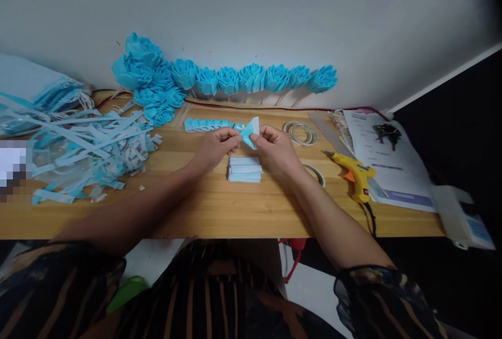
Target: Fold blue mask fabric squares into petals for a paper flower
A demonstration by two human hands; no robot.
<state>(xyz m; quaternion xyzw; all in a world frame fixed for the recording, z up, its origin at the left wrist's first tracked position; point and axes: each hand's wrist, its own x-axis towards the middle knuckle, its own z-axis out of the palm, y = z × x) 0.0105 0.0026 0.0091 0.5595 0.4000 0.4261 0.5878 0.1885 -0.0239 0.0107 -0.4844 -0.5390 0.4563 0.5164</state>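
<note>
At the right end of the table (251,216) a white container (451,205) is placed, its contents not distinguishable; at the left, clear plastic (58,164) is partly covered by cut strips (102,143); both forearms are angled inward, and a folded blue-and-white piece (247,130) is pinched between thumb and fingers by the left hand (219,144) and right hand (279,146), above and behind a stack of folded pieces (244,170).
</note>
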